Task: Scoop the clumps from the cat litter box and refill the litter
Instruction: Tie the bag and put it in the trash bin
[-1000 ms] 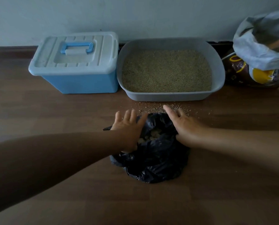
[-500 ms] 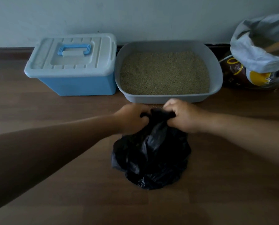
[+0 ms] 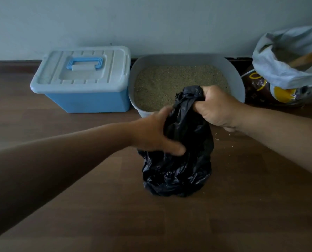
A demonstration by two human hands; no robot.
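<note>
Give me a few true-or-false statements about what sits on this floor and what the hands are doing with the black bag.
1. The left hand and the right hand both grip the black bag. True.
2. The blue storage box has its lid off. False: the lid is on.
3. The litter box holds litter. True.
4. The bag's mouth is spread wide open. False: it is bunched together in the right hand.
5. The litter sack stands left of the blue box. False: it stands to the right of the litter box, its top open.
</note>
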